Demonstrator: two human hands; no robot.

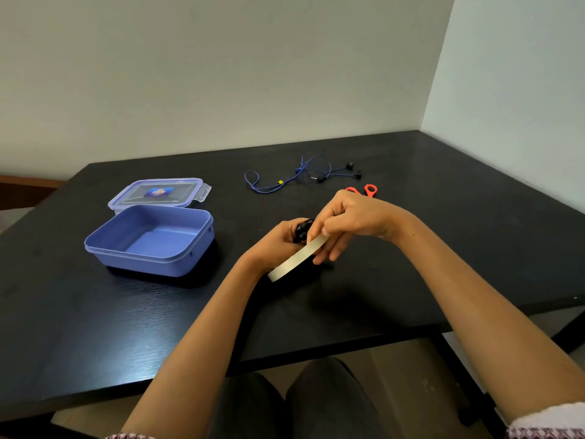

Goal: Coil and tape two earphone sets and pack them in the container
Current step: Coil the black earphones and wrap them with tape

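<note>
Above the table's (411, 248) middle, your left hand (278, 245) clenches the black coiled earphones (302, 229); your right hand (345, 223) pinches the tape strip (296, 259), its length trailing toward you, touching the coil's right side.

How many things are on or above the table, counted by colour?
Blue: 3 (container, lid, earphones)
Black: 1 (coiled earphones in the left hand)
Red: 1 (scissors)
Cream: 1 (tape strip in the right hand)
Total: 6
</note>
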